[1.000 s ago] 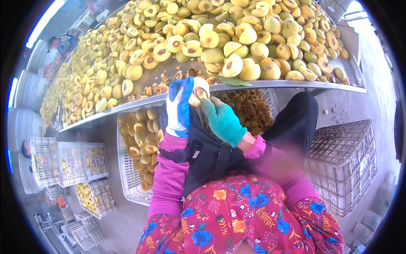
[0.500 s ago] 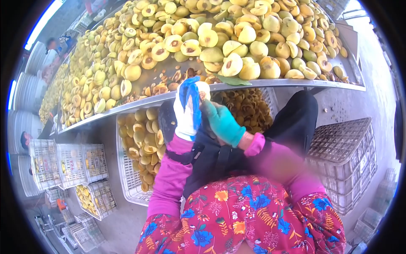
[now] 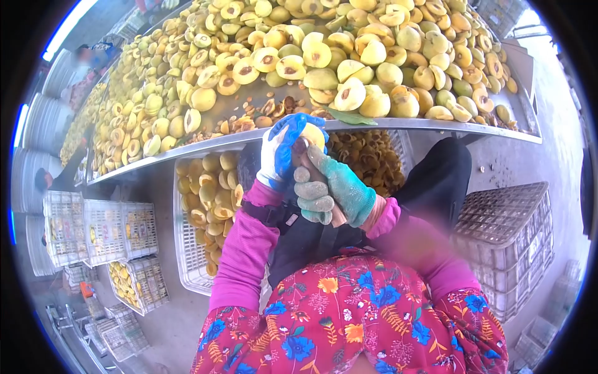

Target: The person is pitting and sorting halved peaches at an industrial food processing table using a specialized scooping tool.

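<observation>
My left hand point(image 3: 280, 153), in a white and blue glove, is closed around a yellow peach point(image 3: 314, 135) in front of the metal table's edge. My right hand point(image 3: 339, 187), in a teal glove with greyish fingers, is wrapped round a wooden-handled tool point(image 3: 338, 217). The upper end of the tool meets the peach; its tip is hidden. Just beyond the hands, pit scraps point(image 3: 265, 112) lie on the table beside many halved peaches point(image 3: 291, 67). A green leaf point(image 3: 352, 117) rests at the table edge.
Under the table edge stand a white crate point(image 3: 187, 258) of peach halves and another holding darker pieces point(image 3: 367, 156). Stacked grey crates point(image 3: 504, 243) are at the right, white crates point(image 3: 103, 230) at the left. A person point(image 3: 81, 71) is at the far left.
My left hand has turned, so its blue palm side and the peach show more. My right hand has rotated, bringing its curled fingers and the wooden handle into sight. The view has shifted slightly.
</observation>
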Motion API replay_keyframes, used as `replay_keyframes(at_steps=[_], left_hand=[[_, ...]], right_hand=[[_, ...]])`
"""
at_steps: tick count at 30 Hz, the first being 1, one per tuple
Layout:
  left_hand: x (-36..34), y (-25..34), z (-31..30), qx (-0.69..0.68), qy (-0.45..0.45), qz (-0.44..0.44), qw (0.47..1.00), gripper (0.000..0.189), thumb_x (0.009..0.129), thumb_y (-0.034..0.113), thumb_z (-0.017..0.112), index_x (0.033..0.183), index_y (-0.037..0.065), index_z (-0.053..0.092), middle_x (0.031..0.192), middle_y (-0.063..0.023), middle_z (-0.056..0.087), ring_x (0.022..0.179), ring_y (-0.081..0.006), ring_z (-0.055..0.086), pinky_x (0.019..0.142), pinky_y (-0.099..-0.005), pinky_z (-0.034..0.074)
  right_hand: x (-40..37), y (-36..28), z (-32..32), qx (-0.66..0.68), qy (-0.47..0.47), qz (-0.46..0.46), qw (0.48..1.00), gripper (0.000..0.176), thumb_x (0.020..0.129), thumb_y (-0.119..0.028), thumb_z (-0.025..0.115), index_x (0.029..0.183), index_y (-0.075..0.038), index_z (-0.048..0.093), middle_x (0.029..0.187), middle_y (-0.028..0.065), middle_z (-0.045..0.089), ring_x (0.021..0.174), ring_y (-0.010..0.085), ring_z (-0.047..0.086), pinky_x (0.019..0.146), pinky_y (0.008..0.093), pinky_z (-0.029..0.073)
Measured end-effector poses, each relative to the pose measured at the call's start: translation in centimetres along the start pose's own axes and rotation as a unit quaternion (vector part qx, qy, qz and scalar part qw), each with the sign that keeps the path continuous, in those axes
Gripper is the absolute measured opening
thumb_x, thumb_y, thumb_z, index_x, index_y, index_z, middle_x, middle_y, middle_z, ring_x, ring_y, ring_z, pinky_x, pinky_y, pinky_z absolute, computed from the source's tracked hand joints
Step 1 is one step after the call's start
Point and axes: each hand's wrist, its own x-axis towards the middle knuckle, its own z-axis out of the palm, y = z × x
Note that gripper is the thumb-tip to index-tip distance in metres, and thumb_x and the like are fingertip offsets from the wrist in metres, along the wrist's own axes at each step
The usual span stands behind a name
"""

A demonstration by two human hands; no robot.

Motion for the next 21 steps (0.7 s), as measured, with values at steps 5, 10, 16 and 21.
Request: replay_keyframes(at_steps=[5, 10, 16, 21], left_hand=[[-1.1, -0.5, -0.2, 0.092, 0.045, 0.043, 0.994, 0.030, 0.091, 0.026, 0.050, 0.094, -0.002, 0.063, 0.083, -0.0074, 0.066, 0.075, -0.0130, 0.061, 0.066, -0.0253, 0.048], [-4.9, 1.5, -1.6, -0.282, 0.177, -0.070, 0.940, 0.021, 0.086, 0.020, 0.053, 0.096, 0.004, 0.061, 0.089, -0.0098, 0.063, 0.077, -0.0220, 0.062, 0.067, -0.0299, 0.050], [-5.9, 6.3, -11.6, 0.599, 0.236, -0.064, 0.762, 0.038, 0.075, 0.027, 0.069, 0.103, 0.003, 0.062, 0.093, -0.0134, 0.062, 0.084, -0.0235, 0.062, 0.075, -0.0321, 0.050], [12.4, 4.0, -4.8, 0.784, 0.091, 0.300, 0.536, 0.047, 0.075, 0.027, 0.062, 0.117, 0.008, 0.053, 0.117, -0.0137, 0.056, 0.106, -0.0334, 0.053, 0.091, -0.0395, 0.042]], right_hand=[[0.1, 0.1, 0.1, -0.199, 0.067, -0.003, 0.978, 0.050, 0.088, -0.061, 0.038, 0.083, -0.012, 0.045, 0.054, -0.0039, 0.039, 0.037, 0.0076, 0.037, 0.035, 0.0246, 0.033], [1.4, 1.9, 1.1, 0.019, -0.192, 0.111, 0.975, 0.043, 0.093, -0.052, 0.035, 0.085, -0.012, 0.048, 0.052, -0.0067, 0.036, 0.038, 0.0057, 0.035, 0.037, 0.0228, 0.031], [-1.0, -0.7, -7.9, -0.023, 0.198, 0.088, 0.976, 0.039, 0.091, -0.055, 0.040, 0.081, -0.018, 0.044, 0.052, -0.0059, 0.034, 0.041, 0.0074, 0.036, 0.039, 0.0238, 0.029], [-0.3, -1.4, -3.9, -0.080, 0.196, 0.024, 0.977, 0.039, 0.091, -0.052, 0.041, 0.082, -0.014, 0.045, 0.053, -0.0033, 0.039, 0.041, 0.0109, 0.039, 0.040, 0.0259, 0.034]])
